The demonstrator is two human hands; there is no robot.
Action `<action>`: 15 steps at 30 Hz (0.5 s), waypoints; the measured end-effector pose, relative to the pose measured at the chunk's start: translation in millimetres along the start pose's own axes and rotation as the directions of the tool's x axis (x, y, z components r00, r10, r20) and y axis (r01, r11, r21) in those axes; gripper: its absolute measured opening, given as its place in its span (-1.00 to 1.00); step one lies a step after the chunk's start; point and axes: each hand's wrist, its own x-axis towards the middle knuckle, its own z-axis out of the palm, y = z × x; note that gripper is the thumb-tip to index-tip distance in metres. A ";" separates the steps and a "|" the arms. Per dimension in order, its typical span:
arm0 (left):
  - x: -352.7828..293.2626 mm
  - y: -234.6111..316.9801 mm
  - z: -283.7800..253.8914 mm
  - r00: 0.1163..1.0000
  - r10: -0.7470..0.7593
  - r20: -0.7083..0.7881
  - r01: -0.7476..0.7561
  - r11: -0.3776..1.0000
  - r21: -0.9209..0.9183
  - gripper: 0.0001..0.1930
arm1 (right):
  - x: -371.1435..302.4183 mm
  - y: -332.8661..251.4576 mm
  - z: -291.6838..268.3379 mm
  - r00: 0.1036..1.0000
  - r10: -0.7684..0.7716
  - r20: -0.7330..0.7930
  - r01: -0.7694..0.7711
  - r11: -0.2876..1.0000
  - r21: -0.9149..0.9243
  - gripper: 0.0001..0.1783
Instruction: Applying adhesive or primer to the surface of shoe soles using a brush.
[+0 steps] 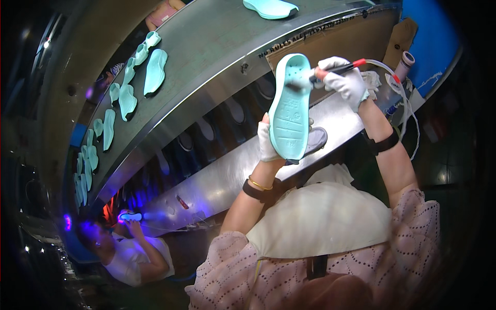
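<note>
A mint-green shoe sole (290,121) is held up nearly on end, its hollow inner side facing me. My left hand (267,140), in a white fingerless glove, grips it at the lower left edge; part of the fingers is hidden behind it. My right hand (347,85), gloved the same way, is closed around a brush (336,70) with a black and red handle and a clear tube running from it. The dark bristles, smeared by motion, are at the sole's upper inside. Behind the sole, a grey shoe piece (316,140) lies on the metal ledge (338,120).
Mint-green soles and straps (156,72) lie along the conveyor belt (204,44). The clear tube (404,103) hangs at right, near a cone of thread (406,61) and cardboard (330,49). At lower left, a co-worker (137,256) holds a sole under blue light.
</note>
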 end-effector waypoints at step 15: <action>116.8 188.1 -29.8 0.952 0.259 -0.165 -0.280 0.953 -0.117 -0.45 | -34.8 -36.2 30.9 0.899 -0.424 -0.106 0.421 0.906 -0.048 -0.79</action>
